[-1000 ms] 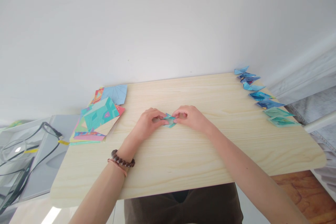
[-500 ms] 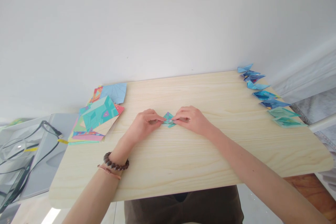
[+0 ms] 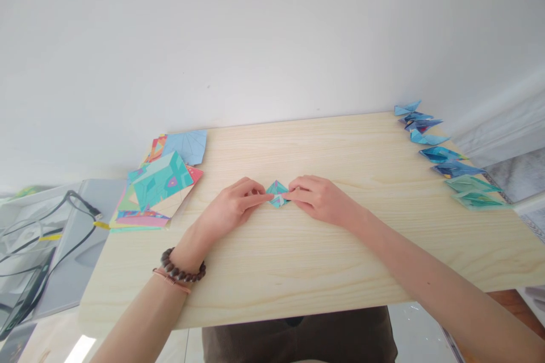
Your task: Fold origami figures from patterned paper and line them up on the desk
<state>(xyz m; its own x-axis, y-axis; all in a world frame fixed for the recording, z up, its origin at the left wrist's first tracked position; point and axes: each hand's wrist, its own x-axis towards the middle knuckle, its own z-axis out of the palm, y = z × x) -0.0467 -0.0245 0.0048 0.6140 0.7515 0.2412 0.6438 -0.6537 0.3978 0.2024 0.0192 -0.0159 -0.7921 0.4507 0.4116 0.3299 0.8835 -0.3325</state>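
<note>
A small folded origami paper (image 3: 277,188), teal with purple and white patches, lies on the wooden table in a diamond shape. At its left corner is my left hand (image 3: 237,205), its index finger pressed onto the paper and the other fingers curled. From the other side my right hand (image 3: 320,198) holds the right corner, index fingertip on the paper. Both thumbs are mostly hidden. Dark beads and a thin copper-coloured bracelet circle my left wrist.
Patterned paper sheets (image 3: 164,181) are piled at the table's left. Along the right edge stands a row of several blue and green folded paper pieces (image 3: 445,154). Cables (image 3: 70,204) lie on a grey surface left of the table (image 3: 272,272). A white wall rises behind.
My fingers have shifted from pinching the paper's sides to pressing down with the index fingertips. More of the paper shows, now as a flatter diamond. The view has moved slightly.
</note>
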